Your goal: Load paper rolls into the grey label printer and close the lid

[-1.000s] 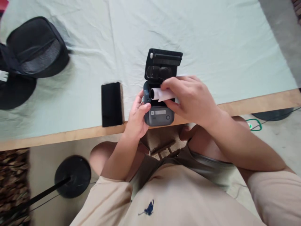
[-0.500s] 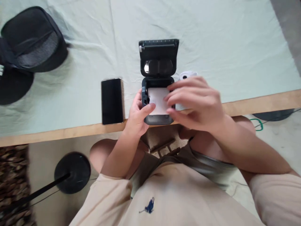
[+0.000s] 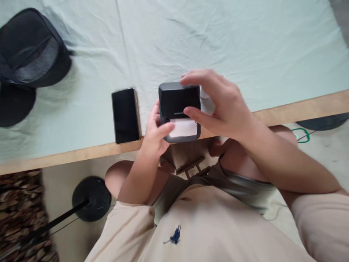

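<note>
A dark label printer [image 3: 178, 96] is held at the table's front edge, its black lid swung down over the rear part. White label paper [image 3: 185, 128] shows below the lid's front edge. My left hand [image 3: 156, 133] is closed round the printer's left side, thumb reaching over onto the paper's left edge. Across the lid spans my right hand [image 3: 222, 103], thumb on its front face and fingertips at its back edge. Whether the lid is fully latched I cannot tell. A white roll [image 3: 204, 93] is mostly hidden behind the right hand.
Left of the printer lies a phone [image 3: 125, 115], screen dark, near the table's wooden edge [image 3: 81, 154]. A black bag [image 3: 32, 47] stands at the far left on the pale green cloth [image 3: 245, 40]. Below is a round black stand base [image 3: 91, 198].
The printer's lid, upright before, has swung down over the paper roll compartment. My right hand has moved from the paper up onto the lid. The left hand keeps its hold.
</note>
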`<state>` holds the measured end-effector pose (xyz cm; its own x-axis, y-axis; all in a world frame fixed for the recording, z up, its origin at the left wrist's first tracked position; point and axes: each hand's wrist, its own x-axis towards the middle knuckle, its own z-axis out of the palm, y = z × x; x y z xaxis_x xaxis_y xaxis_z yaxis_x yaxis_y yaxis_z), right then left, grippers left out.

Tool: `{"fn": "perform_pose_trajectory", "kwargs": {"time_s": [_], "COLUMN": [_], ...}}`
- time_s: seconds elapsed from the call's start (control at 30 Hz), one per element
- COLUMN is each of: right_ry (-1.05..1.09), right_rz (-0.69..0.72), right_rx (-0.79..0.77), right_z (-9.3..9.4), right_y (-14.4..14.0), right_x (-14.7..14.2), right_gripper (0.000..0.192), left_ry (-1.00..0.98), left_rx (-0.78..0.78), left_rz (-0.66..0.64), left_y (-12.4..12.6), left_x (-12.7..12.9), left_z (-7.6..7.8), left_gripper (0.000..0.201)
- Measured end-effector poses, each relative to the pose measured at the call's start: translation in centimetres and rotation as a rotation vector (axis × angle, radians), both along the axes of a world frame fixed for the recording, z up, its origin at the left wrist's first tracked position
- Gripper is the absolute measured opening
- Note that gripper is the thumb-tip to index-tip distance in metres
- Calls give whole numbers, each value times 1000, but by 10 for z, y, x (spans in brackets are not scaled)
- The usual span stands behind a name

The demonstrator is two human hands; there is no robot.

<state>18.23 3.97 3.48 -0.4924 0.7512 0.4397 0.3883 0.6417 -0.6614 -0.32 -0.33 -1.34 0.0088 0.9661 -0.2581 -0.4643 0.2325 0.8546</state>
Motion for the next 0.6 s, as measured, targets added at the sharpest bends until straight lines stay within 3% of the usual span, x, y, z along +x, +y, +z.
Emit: {"fn": "perform_pose_trajectory", "kwargs": {"time_s": [0.1,0.23,0.43,0.6], "right_ry": [-112,-152,-2,-12], "right_rz": [50,57,12,-5], "right_rx": [-62,-98,15,75], "right_z": [-1,-2,-14,-19], "right_y": [-1,-2,-4,-10], "right_x": [-4,-7,-5,-8], "right_gripper": [36,42,36,46], "left_ry": [-108,-134,-132,-155], "left_rx": [9,8,-89,-128], "left_rz": [22,21,89,172], "left_y": [1,5,9,11], "left_x": [3,4,3,4], "left_z": [5,9,8,13], "left_gripper": [39,34,16,22]}}
